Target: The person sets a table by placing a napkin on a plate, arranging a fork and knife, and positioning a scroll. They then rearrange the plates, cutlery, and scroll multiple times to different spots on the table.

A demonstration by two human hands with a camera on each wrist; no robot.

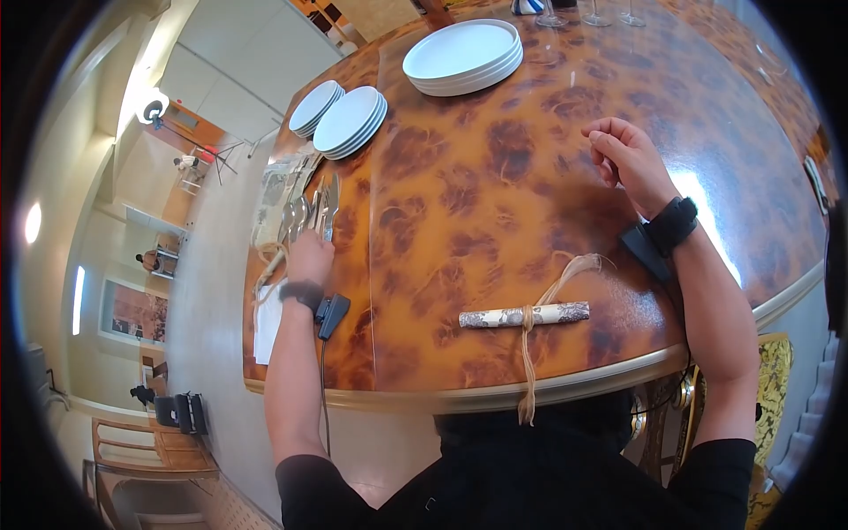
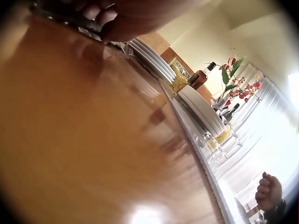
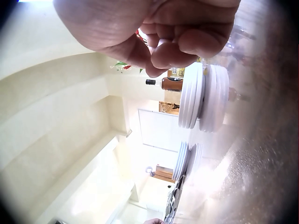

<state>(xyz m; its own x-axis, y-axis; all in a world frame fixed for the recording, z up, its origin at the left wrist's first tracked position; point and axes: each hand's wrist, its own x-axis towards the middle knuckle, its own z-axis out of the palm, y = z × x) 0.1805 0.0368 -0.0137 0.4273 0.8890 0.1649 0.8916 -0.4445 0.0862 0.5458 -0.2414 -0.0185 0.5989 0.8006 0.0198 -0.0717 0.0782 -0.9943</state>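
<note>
Roll (image 1: pixel 561 313) lies string-bound, cutlery (image 1: pixel 331 205) loose at your left hand (image 1: pixel 311 260), grip and opening indeterminate; your right hand (image 1: pixel 636 163) is loosely curled, empty.

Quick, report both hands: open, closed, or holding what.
Left hand: at the cutlery; whether it grips a piece cannot be told.
Right hand: open, fingers loosely curled, holding nothing.

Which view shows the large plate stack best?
The head view: the large plate stack appears whole there, its top plate seen from above. The left wrist view shows it tilted, from the side; the right wrist view, edge-on beside its reflection.
</note>
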